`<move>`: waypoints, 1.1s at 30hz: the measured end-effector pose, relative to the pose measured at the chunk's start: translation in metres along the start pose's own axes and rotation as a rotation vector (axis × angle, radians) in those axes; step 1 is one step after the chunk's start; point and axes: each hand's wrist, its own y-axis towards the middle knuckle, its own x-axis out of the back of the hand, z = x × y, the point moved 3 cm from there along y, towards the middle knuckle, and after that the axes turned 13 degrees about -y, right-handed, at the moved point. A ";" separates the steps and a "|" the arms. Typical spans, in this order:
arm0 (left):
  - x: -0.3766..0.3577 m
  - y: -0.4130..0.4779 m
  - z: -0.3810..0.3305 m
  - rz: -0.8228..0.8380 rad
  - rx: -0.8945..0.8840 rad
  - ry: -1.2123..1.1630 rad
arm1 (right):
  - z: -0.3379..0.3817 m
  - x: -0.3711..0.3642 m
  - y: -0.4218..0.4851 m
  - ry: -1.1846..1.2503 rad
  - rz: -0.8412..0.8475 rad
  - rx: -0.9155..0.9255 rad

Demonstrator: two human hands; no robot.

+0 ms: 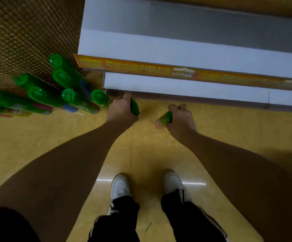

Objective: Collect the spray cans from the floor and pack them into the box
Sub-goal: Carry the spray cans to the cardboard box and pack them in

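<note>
Several green-capped spray cans stand grouped on the yellow floor at the left, beside a brown mesh panel. My left hand is closed around a green spray can just right of that group. My right hand grips another green spray can, held tilted with its base toward me. Both hands hover above the floor in front of a white shelf base. No box is clearly visible.
White shelving with an orange price strip fills the upper right. The brown mesh panel rises at the upper left. My white shoes stand on the glossy yellow floor below.
</note>
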 end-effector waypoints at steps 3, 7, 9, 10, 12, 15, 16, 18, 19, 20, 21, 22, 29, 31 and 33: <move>0.016 -0.022 -0.043 0.076 -0.076 0.033 | -0.012 0.032 -0.035 0.037 -0.023 -0.057; 0.038 -0.053 -0.109 0.174 -0.183 0.092 | -0.033 0.083 -0.085 0.084 -0.052 -0.153; 0.047 -0.071 -0.146 0.220 -0.248 0.116 | -0.046 0.110 -0.113 0.110 -0.070 -0.200; 0.050 -0.080 -0.166 0.241 -0.279 0.124 | -0.054 0.123 -0.128 0.127 -0.075 -0.227; 0.058 -0.099 -0.207 0.267 -0.339 0.146 | -0.070 0.152 -0.157 0.160 -0.080 -0.276; 0.068 -0.129 -0.273 0.292 -0.414 0.134 | -0.104 0.196 -0.203 0.202 -0.095 -0.342; 0.071 -0.140 -0.297 0.296 -0.435 0.122 | -0.118 0.211 -0.219 0.215 -0.112 -0.360; 0.077 -0.166 -0.346 0.294 -0.487 0.135 | -0.146 0.241 -0.256 0.224 -0.144 -0.392; 0.080 -0.181 -0.372 0.298 -0.523 0.154 | -0.161 0.256 -0.277 0.223 -0.156 -0.408; 0.084 -0.196 -0.398 0.306 -0.564 0.168 | -0.176 0.273 -0.297 0.216 -0.173 -0.419; 0.088 -0.211 -0.424 0.315 -0.609 0.182 | -0.191 0.290 -0.317 0.205 -0.193 -0.429; 0.092 -0.227 -0.451 0.325 -0.647 0.199 | -0.206 0.306 -0.337 0.196 -0.213 -0.441; 0.136 -0.357 -0.636 0.326 -0.849 0.263 | -0.290 0.434 -0.497 0.118 -0.359 -0.534; 0.152 -0.398 -0.683 0.310 -0.911 0.253 | -0.310 0.471 -0.548 0.110 -0.397 -0.584; 0.168 -0.439 -0.725 0.288 -0.980 0.219 | -0.325 0.505 -0.597 0.121 -0.448 -0.621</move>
